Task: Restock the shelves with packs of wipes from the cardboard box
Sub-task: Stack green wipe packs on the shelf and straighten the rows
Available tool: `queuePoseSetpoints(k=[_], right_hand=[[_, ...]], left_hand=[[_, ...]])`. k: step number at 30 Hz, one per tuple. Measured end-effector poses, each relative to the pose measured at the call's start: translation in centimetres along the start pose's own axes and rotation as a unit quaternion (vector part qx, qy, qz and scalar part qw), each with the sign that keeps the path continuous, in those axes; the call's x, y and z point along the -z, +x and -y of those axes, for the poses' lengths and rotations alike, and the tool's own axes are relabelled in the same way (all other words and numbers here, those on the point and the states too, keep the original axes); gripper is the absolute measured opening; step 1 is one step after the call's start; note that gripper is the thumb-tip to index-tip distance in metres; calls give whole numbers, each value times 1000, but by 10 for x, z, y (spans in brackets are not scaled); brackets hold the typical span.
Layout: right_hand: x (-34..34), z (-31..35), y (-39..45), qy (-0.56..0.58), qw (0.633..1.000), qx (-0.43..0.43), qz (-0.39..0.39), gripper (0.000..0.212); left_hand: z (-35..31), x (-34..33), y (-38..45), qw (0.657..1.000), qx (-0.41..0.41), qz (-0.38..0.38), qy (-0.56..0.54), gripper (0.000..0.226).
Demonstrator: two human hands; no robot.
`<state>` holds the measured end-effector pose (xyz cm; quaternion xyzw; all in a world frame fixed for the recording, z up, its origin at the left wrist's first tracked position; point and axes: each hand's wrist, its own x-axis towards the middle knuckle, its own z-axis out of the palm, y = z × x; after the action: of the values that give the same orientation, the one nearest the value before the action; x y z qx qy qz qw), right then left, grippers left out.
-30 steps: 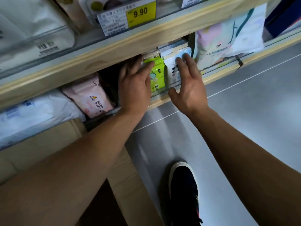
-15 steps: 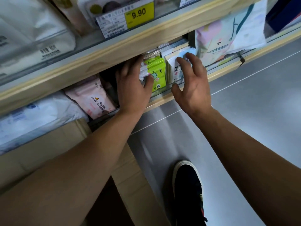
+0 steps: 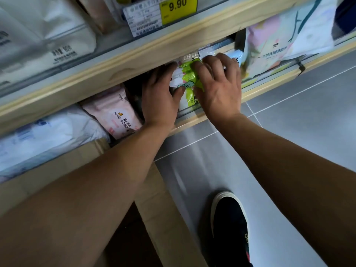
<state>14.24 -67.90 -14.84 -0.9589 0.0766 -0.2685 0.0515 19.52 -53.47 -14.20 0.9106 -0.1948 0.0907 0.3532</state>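
A green pack of wipes [image 3: 187, 81] stands in the lower shelf [image 3: 269, 87], between my two hands. My left hand [image 3: 159, 97] reaches under the upper shelf board and its thumb presses the pack's left side. My right hand [image 3: 217, 87] lies over the pack's right side with its fingers curled on the top. White and blue packs [image 3: 234, 55] stand just behind my right hand. The cardboard box [image 3: 163, 209] sits on the floor below my left forearm; its inside is dark and hidden.
A pink pack [image 3: 115, 112] and large white packs [image 3: 44, 135] fill the lower shelf to the left. A pastel bag [image 3: 279, 41] hangs to the right. The upper shelf edge carries a yellow 9.90 price tag [image 3: 178, 8]. My dark shoe [image 3: 230, 226] stands on the grey tiled floor.
My right hand has moved left from the blue and white packs onto the green pack. My left hand's thumb has closed in against the pack's left side.
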Motion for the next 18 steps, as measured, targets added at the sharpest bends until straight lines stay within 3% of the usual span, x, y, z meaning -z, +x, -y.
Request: queuePoseSetpoints(k=[6,10,14,16,18], right_hand=[[-1,-4,6,-20,1000,-14,10,47],[14,-5,5,44,999,-10,31,62],[40,-11,-17,109,991,-74,-12,64],[46,-16,-33,137,985,-106,-7,63],[43,-22,-42,146,981,-122,43,71]], left_hand=[[-5,-1,10,1000,14,4,27,54],[-10,2,10,999,14,9,50,53],[-19,15,-2,998,30,14,58,64],[-27,25,-18,997,2,0,77,65],[-37,30,-39,989,-86,9,120,66]])
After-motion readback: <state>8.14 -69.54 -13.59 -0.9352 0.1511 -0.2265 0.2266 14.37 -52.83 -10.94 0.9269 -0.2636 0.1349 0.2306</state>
